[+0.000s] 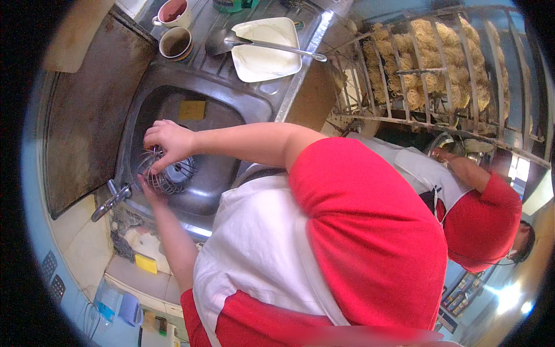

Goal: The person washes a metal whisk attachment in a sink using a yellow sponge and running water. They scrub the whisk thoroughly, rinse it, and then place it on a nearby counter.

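A wire whisk, its loops spread round, is held low over the metal sink basin. My right hand grips it from above, with the thumb and fingers over the wires. Against its other side, near the tap, lies my left hand, its fingers partly hidden by the wires. Behind the loops a round, pale metallic patch shows at the drain area. A yellow sponge or pad rests in the basin, apart from both hands.
The tap rises beside my left hand. On the drainboard stand two cups and a white tray with a long-handled metal spatula across it. A co-worker stands near a rack of noodle bundles.
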The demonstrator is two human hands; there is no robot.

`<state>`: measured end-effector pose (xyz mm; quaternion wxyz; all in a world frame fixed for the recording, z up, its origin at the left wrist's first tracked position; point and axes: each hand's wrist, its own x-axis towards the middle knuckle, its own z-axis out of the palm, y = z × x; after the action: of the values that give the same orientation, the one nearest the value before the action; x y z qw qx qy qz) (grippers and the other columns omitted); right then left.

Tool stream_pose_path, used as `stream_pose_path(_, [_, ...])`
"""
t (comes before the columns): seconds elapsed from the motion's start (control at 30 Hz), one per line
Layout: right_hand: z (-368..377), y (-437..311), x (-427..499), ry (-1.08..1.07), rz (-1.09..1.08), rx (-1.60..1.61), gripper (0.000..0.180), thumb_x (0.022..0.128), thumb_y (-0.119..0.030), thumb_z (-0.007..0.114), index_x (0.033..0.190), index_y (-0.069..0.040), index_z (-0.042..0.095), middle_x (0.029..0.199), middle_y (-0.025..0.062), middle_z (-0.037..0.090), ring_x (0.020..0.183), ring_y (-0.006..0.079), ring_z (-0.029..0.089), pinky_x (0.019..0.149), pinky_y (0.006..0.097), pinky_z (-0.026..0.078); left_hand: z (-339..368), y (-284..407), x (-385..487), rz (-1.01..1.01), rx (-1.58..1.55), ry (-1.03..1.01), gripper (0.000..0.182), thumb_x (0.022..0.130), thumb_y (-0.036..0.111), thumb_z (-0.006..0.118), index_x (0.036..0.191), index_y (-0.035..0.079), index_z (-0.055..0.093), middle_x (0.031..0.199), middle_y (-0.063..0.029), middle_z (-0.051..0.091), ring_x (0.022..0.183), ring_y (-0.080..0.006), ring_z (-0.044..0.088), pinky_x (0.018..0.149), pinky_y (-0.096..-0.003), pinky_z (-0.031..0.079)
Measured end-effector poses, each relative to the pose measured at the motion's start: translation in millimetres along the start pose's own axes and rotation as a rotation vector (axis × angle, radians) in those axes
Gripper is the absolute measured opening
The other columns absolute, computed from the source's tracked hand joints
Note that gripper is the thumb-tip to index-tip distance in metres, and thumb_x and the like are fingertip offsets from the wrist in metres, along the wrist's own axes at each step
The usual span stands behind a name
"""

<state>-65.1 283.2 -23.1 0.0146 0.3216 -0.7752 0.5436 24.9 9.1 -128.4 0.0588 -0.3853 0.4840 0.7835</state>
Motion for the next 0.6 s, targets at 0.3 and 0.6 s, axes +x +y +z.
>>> stream_pose_path(0.3, [9.1, -6.9, 18.9, 0.072, 0.008, -0.099, 0.055, 0.07, -0.057, 0.081, 0.09, -0.006, 0.071, 0.103, 0.0133, 0.066, 0.101, 0.0354, 0.06, 0.087, 0.0458, 0.049, 19.6, 52.0, 7.5, 0.734, 0.508, -0.243, 0.041, 0.105, 0.046, 0.05, 0.097, 0.008, 0.064, 0.092, -0.0007, 0.06, 0.087, -0.0133, 0.055, 0.079, -0.0295, 0.044])
stream_pose_path(0.6, [6.4, -2.3, 27.4, -0.017, -0.077, -0.098, 0.052, 0.079, -0.054, 0.077, 0.089, -0.003, 0.071, 0.096, 0.0175, 0.066, 0.099, 0.0384, 0.062, 0.089, 0.0479, 0.049, -13.6, -35.9, 21.0, 0.253, -0.078, 0.14, 0.066, 0.092, 0.053, 0.067, 0.136, 0.005, 0.055, 0.129, -0.0118, 0.057, 0.113, -0.0255, 0.057, 0.098, -0.0421, 0.047])
